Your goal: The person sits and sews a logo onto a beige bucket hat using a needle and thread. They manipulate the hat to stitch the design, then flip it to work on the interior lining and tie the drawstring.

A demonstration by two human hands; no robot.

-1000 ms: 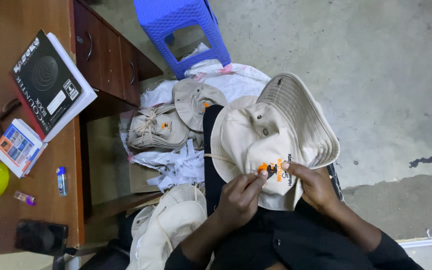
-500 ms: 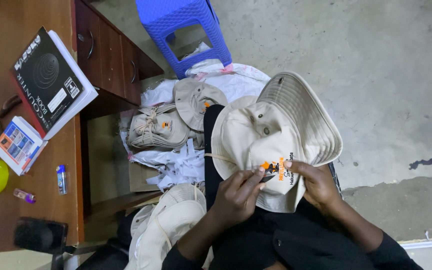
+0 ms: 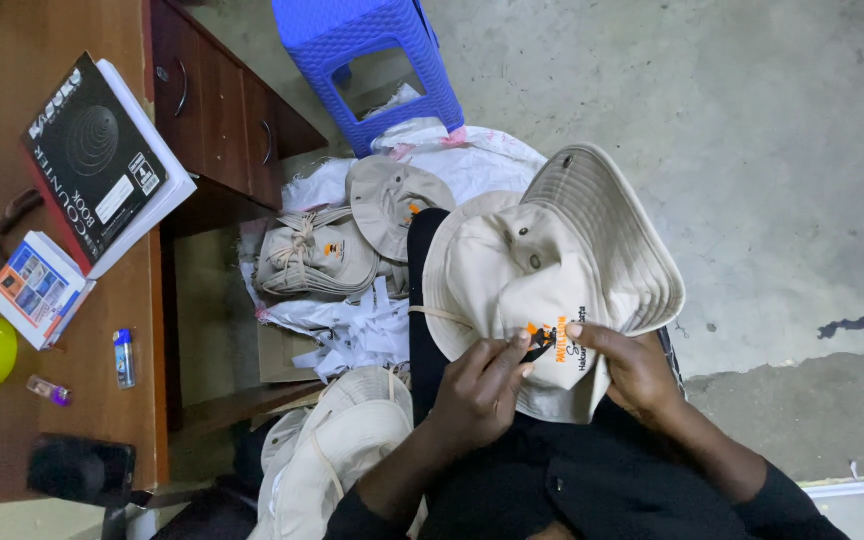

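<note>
Above a grey concrete floor (image 3: 752,120) beside a wooden desk (image 3: 12,420), both hands' fingers pinch a beige hat (image 3: 542,270).

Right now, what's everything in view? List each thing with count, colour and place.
brimmed hat: one, beige with orange emblem, on the lap, held by both hands
stacked hats: several, beige, on white sacking by the desk
more hats: a few, cream, lower left of the lap
stool: one, blue plastic, on the concrete floor
desk: one, brown wood, left
book: one, black cover, on the desk
booklet: one, white and blue, on the desk
lighter: one, blue, on the desk
left hand: pinching at the emblem
right hand: gripping the crown
</note>
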